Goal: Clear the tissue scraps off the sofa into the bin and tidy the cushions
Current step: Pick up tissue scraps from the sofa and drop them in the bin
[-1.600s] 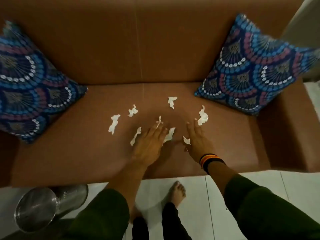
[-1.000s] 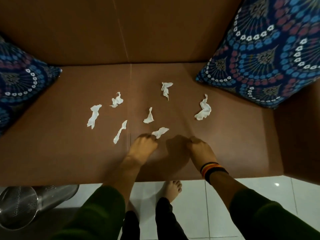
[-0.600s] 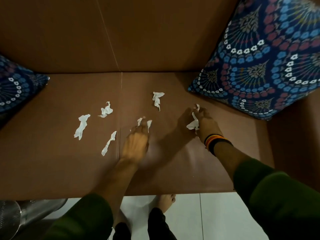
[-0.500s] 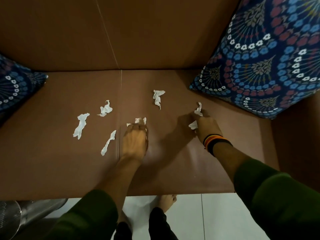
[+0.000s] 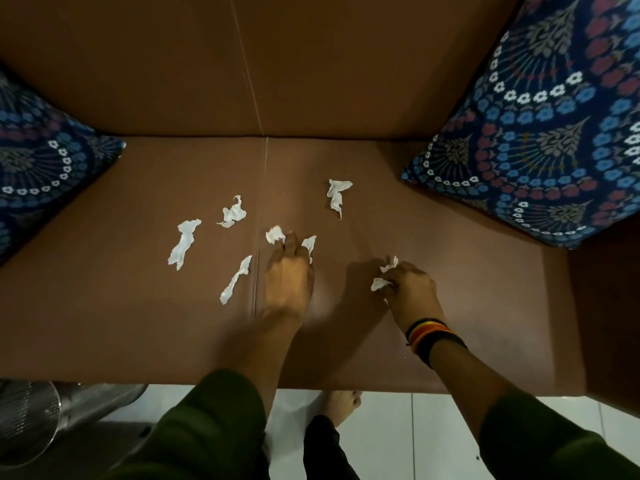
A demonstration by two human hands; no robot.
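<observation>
Head view, looking down. L hand (image 5: 289, 271) palm-down on the sofa seat (image 5: 467, 299), fingers bunched together on tissue, white bits sticking out both sides of the fingertips: one at left (image 5: 275, 234), one at right (image 5: 309, 244). R hand (image 5: 412, 289) curled closed on a scrap (image 5: 380, 284), another bit (image 5: 390, 264) poking out above the knuckles. Striped band (image 5: 431, 336) on R wrist. Both sleeves dark green.

Loose scraps on seat, all L of or beyond the hands: thin strip (image 5: 236, 279) just beside L hand; long piece (image 5: 183, 242) further L; crumpled one (image 5: 233, 213) behind that; one more (image 5: 337, 195) toward the backrest, betw. the hands, apart from both.

Cushions: R cushion (image 5: 554, 133) propped in the R corner, L cushion (image 5: 38, 161) at the L corner, partly cut off by the frame.

Metal bin (image 5: 41, 417) on floor at lower L, in front of the sofa, lying tilted w/ mouth toward cam. Bare foot (image 5: 341, 405) on white tile by the sofa edge.
</observation>
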